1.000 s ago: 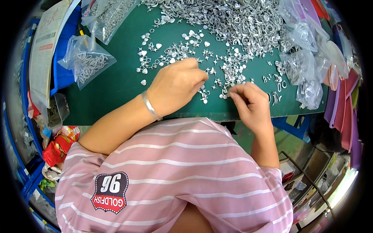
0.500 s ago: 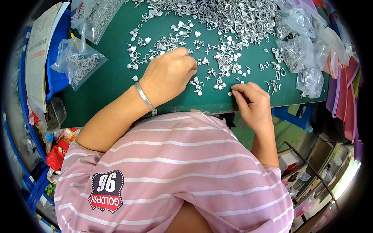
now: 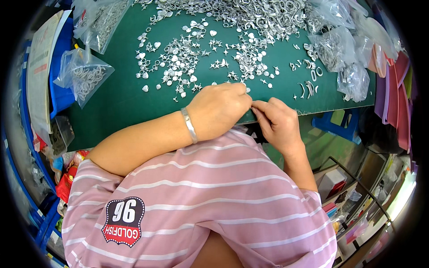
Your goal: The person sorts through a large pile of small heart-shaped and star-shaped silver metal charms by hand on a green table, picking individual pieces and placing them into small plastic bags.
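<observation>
At the table's near edge, my left hand (image 3: 220, 109), with a silver bangle (image 3: 189, 125) on its wrist, is curled closed with its fingertips mostly hidden. My right hand (image 3: 280, 121) meets it from the right, thumb and forefinger pinched together against the left fingers. Whatever the two hands hold is too small or too covered to make out. Just beyond them, small silver-coloured metal charms (image 3: 181, 60) in star, heart and disc shapes lie scattered on the green tabletop (image 3: 120, 118). Another cluster of charms (image 3: 250, 58) lies further right.
A large heap of metal pieces (image 3: 263, 15) covers the far side. Bags of metal rings (image 3: 87, 76) hang at the left by a blue bin (image 3: 60, 85). More clear bags (image 3: 333, 47) lie at the right, near loose curved pieces (image 3: 309, 89). A blue stool (image 3: 337, 125) stands below.
My left hand has come away from the charms, moving right and toward me. My right hand has shifted slightly left, and the two now meet at the fingertips.
</observation>
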A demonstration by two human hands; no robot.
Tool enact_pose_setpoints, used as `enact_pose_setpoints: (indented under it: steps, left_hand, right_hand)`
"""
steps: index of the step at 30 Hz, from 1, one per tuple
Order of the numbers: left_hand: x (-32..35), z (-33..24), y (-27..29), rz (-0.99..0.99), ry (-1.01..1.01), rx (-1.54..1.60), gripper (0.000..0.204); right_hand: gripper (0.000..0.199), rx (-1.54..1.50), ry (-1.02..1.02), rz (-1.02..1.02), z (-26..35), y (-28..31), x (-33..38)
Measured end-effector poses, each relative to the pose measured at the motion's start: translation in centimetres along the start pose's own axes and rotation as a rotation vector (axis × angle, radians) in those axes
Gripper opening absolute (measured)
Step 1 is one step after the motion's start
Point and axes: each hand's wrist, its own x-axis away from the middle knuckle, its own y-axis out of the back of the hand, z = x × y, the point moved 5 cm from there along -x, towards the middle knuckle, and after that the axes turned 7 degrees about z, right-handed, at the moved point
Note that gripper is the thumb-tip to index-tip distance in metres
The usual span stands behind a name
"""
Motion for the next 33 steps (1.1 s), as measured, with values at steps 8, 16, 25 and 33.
enact_pose_setpoints:
  steps: [8,16,25,33]
  left_hand:
    - [1.0,-4.8,4.6,0.316,0.043,0.746,0.004]
    - [4.4,-13.2,8.2,-0.038,-0.42,0.838,0.018]
    - [4.5,-15.2,11.0,-0.087,-0.685,0.273,0.026]
    - [4.1,-14.9,14.1,-0.007,-0.765,0.141,0.027]
  right_hand:
    - [0.011,0.018,0.03,-0.169,0.1,-0.5,-1.9]
    - [0.01,0.12,0.064,-0.22,-0.4,-0.1,-1.6]
    - [0.009,0.014,-0.036,-0.245,-1.2,1.6,-1.0]
    - [0.008,0.019,-0.023,-0.153,-1.0,-0.1,-1.3]
